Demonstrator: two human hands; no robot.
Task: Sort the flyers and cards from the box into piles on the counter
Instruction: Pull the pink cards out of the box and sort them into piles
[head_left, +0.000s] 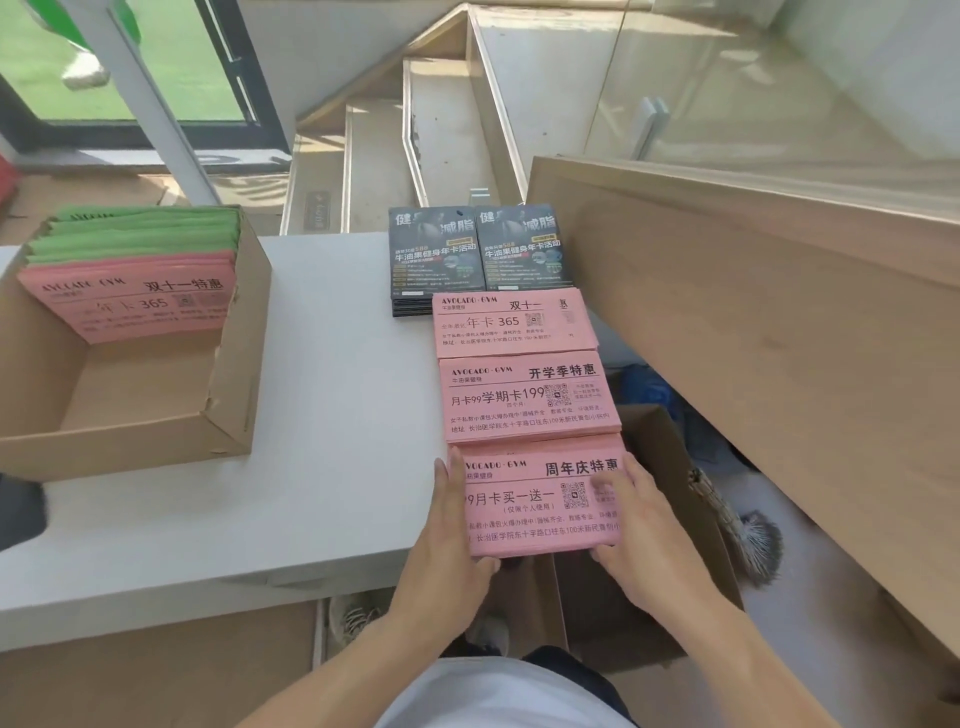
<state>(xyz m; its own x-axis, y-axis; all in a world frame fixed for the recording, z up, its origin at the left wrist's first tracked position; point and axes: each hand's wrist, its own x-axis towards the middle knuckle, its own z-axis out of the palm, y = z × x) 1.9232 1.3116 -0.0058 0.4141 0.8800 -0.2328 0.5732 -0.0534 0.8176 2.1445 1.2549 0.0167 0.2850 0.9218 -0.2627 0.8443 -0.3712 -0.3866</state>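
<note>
left hand (451, 525) | right hand (638, 525) | straight fingers flank near pink stack (540, 506)

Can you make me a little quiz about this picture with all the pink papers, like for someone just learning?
1. True or false: the cardboard box on the counter has only green flyers left in it.
2. How many pink piles lie in the row on the counter? A) two B) three C) five
3. Fill in: the left hand and right hand are both touching the ______ pink pile.

Key
1. False. Pink flyers lie in front of the green flyers in the box.
2. B. Three, with the black flyers in two stacks beyond them.
3. Nearest, one hand at each side edge.
</note>
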